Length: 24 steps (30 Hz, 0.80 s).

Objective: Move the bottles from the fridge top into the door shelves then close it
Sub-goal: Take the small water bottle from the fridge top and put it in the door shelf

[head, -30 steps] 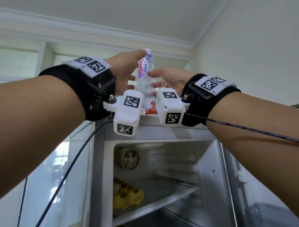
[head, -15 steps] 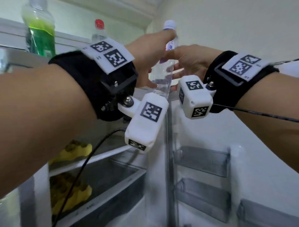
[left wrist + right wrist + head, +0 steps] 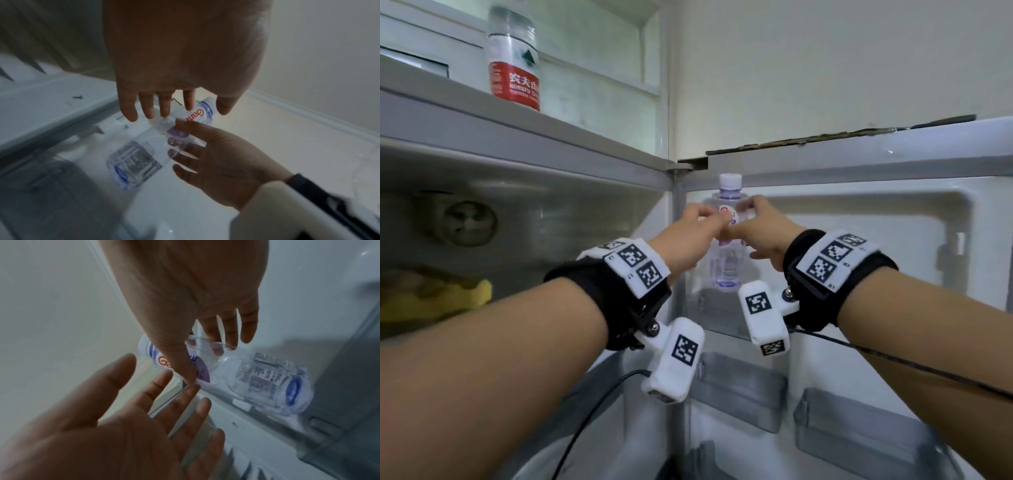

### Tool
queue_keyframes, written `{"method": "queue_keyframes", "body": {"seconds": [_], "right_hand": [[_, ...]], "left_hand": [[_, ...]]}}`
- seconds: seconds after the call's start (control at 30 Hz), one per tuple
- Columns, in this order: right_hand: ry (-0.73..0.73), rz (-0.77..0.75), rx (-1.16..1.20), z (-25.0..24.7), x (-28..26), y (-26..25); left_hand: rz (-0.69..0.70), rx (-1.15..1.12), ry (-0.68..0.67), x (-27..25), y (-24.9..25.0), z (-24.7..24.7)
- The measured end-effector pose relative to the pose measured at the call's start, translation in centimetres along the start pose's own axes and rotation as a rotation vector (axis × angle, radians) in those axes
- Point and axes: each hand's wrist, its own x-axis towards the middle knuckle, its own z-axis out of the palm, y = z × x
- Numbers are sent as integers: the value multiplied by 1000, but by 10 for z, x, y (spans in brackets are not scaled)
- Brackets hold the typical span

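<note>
Clear plastic white-capped water bottle (image 3: 726, 240), upright at top door shelf (image 3: 726, 329) hinge-side corner: left hand (image 3: 685, 236) loosely spread, right hand (image 3: 763, 229) lightly holding; seat base fully before letting go.

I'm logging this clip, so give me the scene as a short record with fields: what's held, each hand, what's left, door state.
held item: clear bottle, upright, white cap
left hand: fingers straight, touching the bottle's side
right hand: thumb and fingers around the bottle
location: at the top door shelf; seating unclear
left on fridge top: red-label bottle
fridge door: open
</note>
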Motion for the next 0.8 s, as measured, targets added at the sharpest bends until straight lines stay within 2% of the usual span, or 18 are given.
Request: {"method": "queue_keyframes", "body": {"seconds": [0.2, 0.53, 0.67, 0.8], "right_hand": [[22, 41, -9, 12, 15, 42], [-4, 121, 6, 31, 34, 80], [19, 75, -8, 30, 35, 73], [61, -25, -36, 25, 34, 37]], "left_hand": [[-27, 72, -51, 11, -35, 10], [-83, 80, -126, 18, -60, 19], [-70, 91, -127, 17, -54, 12], [-4, 119, -87, 17, -31, -9]]}}
